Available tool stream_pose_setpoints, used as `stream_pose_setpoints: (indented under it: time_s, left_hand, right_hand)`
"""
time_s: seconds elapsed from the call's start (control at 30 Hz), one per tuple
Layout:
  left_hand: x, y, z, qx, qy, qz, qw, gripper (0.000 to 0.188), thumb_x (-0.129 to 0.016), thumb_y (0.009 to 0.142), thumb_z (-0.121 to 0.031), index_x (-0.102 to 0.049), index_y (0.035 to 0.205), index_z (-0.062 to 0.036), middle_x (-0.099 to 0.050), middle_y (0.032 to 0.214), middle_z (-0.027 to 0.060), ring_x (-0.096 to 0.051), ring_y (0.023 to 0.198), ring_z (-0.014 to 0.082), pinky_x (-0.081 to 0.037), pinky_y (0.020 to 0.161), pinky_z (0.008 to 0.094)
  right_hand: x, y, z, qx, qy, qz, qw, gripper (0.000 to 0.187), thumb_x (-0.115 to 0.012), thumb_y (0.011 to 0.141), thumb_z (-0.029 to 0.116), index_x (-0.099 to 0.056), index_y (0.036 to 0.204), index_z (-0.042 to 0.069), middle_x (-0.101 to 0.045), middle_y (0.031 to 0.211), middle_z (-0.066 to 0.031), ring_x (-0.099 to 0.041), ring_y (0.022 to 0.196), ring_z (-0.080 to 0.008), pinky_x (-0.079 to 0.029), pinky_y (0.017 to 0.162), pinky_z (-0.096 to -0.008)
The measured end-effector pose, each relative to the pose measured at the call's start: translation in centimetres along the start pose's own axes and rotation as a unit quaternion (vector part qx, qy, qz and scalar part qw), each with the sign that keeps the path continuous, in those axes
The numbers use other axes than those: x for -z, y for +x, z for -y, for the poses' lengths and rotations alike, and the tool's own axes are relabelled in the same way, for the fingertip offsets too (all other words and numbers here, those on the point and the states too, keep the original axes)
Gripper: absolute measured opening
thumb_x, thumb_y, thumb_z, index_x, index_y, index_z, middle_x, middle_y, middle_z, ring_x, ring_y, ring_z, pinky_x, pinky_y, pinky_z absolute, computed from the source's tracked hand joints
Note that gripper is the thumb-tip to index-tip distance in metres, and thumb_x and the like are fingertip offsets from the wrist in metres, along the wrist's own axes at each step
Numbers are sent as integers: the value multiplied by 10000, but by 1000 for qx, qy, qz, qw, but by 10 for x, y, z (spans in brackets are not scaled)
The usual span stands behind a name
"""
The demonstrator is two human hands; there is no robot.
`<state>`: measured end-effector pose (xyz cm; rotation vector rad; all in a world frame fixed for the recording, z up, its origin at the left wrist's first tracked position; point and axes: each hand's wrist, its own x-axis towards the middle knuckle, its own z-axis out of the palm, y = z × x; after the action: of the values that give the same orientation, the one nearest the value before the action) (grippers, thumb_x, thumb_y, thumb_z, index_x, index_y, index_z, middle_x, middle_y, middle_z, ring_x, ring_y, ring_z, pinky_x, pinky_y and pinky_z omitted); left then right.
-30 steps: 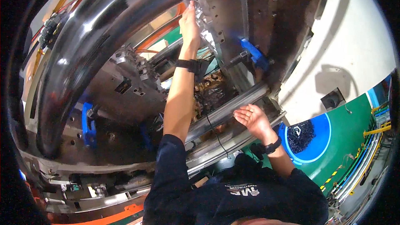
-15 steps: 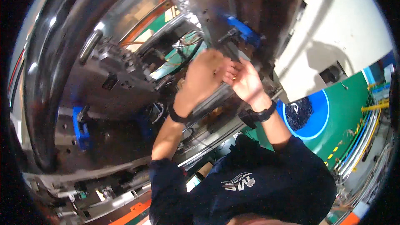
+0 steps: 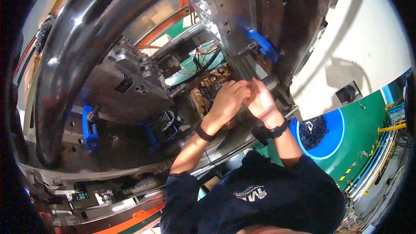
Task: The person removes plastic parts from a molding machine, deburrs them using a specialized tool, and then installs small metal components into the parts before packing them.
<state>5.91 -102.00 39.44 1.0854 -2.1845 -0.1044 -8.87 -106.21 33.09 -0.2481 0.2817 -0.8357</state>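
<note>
Both hands have drawn together since a second ago, when the left reached high into the machine. Now the left hand and right hand meet below the blue clamp, fingers curled and touching; whether they grip anything, I cannot tell.

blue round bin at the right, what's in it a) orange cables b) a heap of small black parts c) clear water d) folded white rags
b: the blue round bin on the green floor holds a dark heap of small black parts, to the right of the person's right hand.
</note>
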Motion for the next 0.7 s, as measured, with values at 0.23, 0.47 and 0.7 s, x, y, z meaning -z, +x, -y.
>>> stream_pose_setpoints:
  time_s: [0.23, 0.47, 0.7]
  left_hand:
    - [58, 68, 76, 270, -126, -302, 906, 118, -648, 884, -81, -685, 917, 26, -692, 859, 50, -630, 761, 117, -492, 696, 251]
    - [51, 111, 204, 268, -246, -425, 829, 129, -664, 873, -70, -661, 936, 42, -679, 820, 63, -618, 740, 108, -489, 696, 241]
    - [43, 145, 244, 259, -198, -441, 836, 171, -664, 860, -116, -672, 930, 40, -679, 814, 64, -592, 721, 111, -477, 685, 274]
  right_hand:
    - [3, -26, 6, -22, 20, -20, 999, 381, -432, 985, 296, -556, 1083, -50, -571, 1210, -278, -553, 1158, -364, -420, 1044, -456]
    - [28, -52, -1, -40, -15, -107, 993, 366, -463, 966, 288, -522, 1076, -56, -570, 1187, -273, -545, 1151, -391, -415, 1040, -488]
    - [39, -75, 7, -32, -51, -122, 991, 373, -494, 959, 306, -539, 1054, -52, -580, 1171, -263, -562, 1130, -372, -431, 1031, -466]
